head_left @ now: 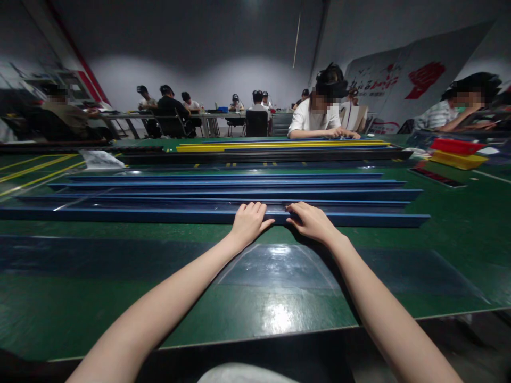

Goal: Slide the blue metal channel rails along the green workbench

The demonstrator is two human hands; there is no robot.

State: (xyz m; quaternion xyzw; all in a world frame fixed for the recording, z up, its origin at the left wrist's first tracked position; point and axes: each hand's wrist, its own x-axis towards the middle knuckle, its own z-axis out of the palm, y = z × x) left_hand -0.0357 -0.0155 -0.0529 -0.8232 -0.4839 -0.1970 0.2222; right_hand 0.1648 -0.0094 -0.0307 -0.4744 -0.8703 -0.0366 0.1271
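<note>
The worktop is shining green, with yellow lines striping its left side. The near channels are showing blue; farther off, a bright yellow strip is standing out against a black bar. Over right, a red tray and a yellow tray are glowing.

Our forearms are bare, tapering to slim wrists and bare fingers. At six o'clock, our pale clothing shows a rounded edge.

Left grip, right grip on blue channel
</note>
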